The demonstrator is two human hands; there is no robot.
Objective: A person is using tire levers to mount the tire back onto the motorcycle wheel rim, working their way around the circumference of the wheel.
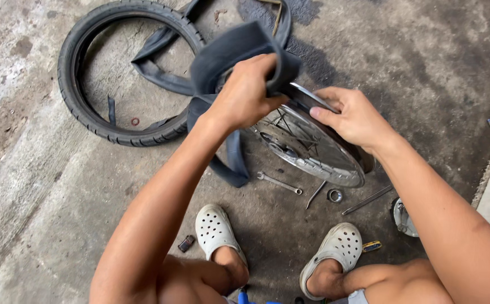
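Left hand clenched on black inner tube; right hand grips spoked wheel rim (held tilted). Tyre, spanner on concrete floor.

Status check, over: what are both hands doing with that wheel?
Left hand gripping the inner tube. Right hand steadying the spoked rim. Spanner and tyre on the ground, clear of the hands.
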